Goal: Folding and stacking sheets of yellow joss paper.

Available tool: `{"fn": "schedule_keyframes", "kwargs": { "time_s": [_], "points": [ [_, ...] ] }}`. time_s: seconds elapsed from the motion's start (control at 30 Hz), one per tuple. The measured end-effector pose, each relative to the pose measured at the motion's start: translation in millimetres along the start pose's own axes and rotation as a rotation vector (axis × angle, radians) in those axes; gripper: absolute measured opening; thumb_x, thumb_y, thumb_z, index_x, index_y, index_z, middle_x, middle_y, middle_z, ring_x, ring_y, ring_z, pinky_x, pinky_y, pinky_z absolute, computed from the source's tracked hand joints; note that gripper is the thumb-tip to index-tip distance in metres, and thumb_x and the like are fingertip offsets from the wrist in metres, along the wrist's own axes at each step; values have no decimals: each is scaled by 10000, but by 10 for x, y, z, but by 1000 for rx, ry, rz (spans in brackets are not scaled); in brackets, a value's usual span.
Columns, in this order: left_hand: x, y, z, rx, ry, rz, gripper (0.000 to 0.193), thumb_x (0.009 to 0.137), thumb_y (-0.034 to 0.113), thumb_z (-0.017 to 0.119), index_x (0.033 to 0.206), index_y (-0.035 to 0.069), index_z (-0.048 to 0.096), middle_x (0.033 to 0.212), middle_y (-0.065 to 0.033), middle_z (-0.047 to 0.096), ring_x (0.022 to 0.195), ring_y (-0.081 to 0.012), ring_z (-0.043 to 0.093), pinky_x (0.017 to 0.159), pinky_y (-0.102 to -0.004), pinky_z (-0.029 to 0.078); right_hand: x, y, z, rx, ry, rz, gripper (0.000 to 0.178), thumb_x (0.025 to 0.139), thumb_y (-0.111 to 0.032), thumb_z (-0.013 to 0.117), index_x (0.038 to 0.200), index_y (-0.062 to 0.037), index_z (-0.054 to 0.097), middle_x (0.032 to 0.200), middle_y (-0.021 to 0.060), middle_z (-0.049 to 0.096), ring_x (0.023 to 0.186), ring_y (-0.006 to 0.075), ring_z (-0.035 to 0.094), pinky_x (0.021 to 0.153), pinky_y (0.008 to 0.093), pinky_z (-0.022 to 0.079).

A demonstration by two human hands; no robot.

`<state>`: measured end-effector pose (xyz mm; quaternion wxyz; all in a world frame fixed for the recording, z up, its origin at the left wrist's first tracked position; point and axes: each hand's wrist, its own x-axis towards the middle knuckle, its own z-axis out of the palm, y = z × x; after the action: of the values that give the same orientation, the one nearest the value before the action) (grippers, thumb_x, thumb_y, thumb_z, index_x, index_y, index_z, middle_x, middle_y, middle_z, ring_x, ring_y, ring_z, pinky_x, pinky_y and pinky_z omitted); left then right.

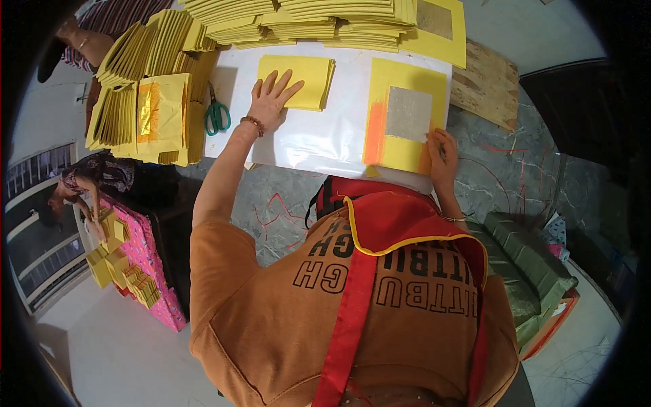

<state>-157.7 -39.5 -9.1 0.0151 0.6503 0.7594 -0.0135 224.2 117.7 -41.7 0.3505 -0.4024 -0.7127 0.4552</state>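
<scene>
My left hand (270,102) lies with its fingers spread on a small stack of folded yellow paper (308,83) on the white-covered table. A beaded bracelet circles that wrist. At the table's near right, my right hand (442,157) has its fingers bent around the right edge of a yellow paper sheet (407,76). This sheet carries a silver square and an orange stripe. Whether the fingertips go under the edge is hard to see. Green-handled scissors (217,117) rest left of my left forearm.
Piles of folded yellow paper (298,22) line the table's far side, and more bundles (139,102) stand at its left. A wooden board (485,85) is beyond the right edge. Another person (88,186) works at a pink-covered table (139,247). A green wrapped stack (522,268) stands right.
</scene>
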Motion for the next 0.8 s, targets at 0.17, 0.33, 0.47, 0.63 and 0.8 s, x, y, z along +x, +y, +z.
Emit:
{"fn": "schedule_keyframes", "kwargs": {
  "time_s": [0.17,0.33,0.47,0.63,0.8],
  "points": [
    [0,-37,41,0,-55,-2,827,685,14,590,1382,320,268,1475,-54,177,1345,-316,161,1067,-519,120,-3,-47,14,84,48,40,172,826,-77,600,989,-24,610,1088,97,551,1054,214,499,906,299,387],
    [41,-87,-159,-57,-91,66,847,656,55,619,1381,312,265,1464,-66,203,1329,-336,195,1055,-534,161,47,17,-74,-54,34,-12,175,812,-96,616,979,-45,619,1045,75,597,1051,211,505,914,313,382],
    [153,33,-424,-40,-160,79,838,649,92,638,1383,275,276,1444,-93,243,1306,-332,248,1051,-501,206,85,119,-109,31,1,12,167,807,-93,608,970,-61,628,1036,63,611,1037,224,516,917,324,374],
    [294,714,-625,-230,81,243,677,690,219,680,1315,197,420,1359,-111,382,1245,-313,351,997,-464,285,95,192,-127,20,4,3,163,805,-82,591,962,-61,631,1032,70,617,1015,232,521,908,332,375],
    [210,1793,-286,-360,129,553,554,729,409,652,1184,119,525,1167,-99,494,1064,-276,439,851,-388,350,111,122,-119,33,4,-35,161,800,-81,589,954,-65,632,1026,67,619,1000,231,525,901,330,375]
  ]
}}
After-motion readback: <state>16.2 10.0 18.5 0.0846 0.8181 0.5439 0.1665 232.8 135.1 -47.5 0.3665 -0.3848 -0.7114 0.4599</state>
